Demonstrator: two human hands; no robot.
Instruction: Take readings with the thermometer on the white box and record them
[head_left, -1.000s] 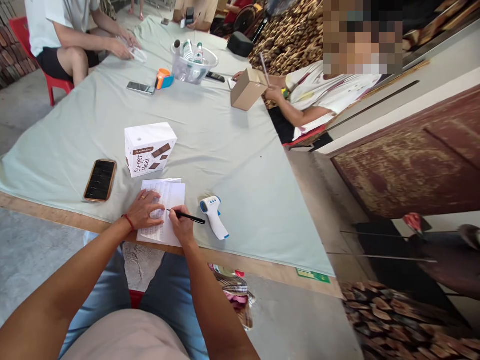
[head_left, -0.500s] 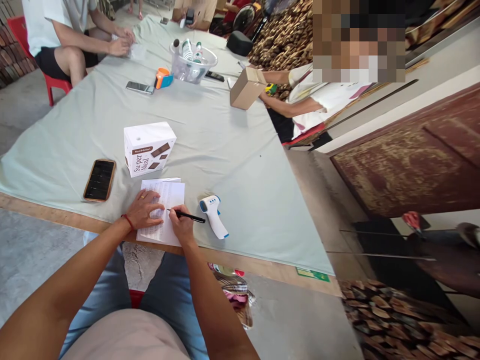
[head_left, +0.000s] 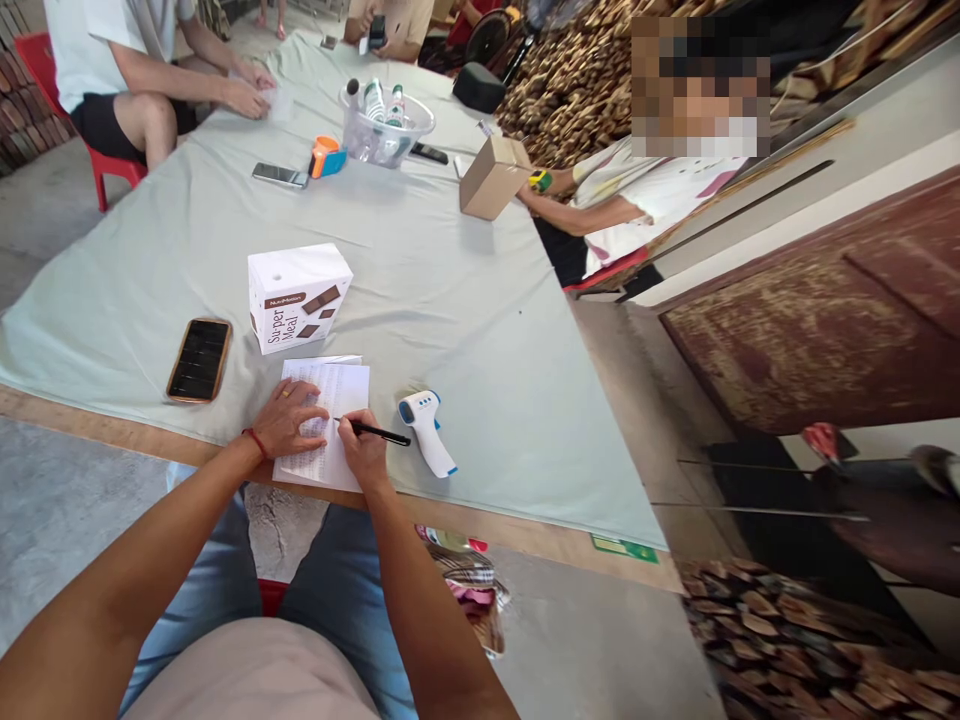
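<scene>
Sheets of paper (head_left: pixel 349 385) covered with rows of small writing lie at the table's near edge. My left hand (head_left: pixel 287 420) rests on them with its fingers spread, a ring and a red wrist cord showing. Gripped in my right hand (head_left: pixel 364 452) is a black pen (head_left: pixel 384 434), its tip on or just above the page. Right of the paper lies a white and blue infrared thermometer (head_left: pixel 429 432). A white "Super Meal" box (head_left: pixel 300 297) stands just beyond the sheets, and a phone in an orange-brown case (head_left: pixel 199 360) is to the left.
Farther back on the cloth-covered table (head_left: pixel 465 330) are another phone (head_left: pixel 280 175), an orange and blue object (head_left: pixel 327 157) and a clear basket with bottles (head_left: pixel 387 130). At the right side a person holds a cardboard box (head_left: pixel 494 178) and a yellow-green tape measure (head_left: pixel 540 180). Others sit around.
My hands and the pen look the same. Across the table, the person at right has raised the tape measure beside the cardboard box. The person at far left has moved their hands slightly.
</scene>
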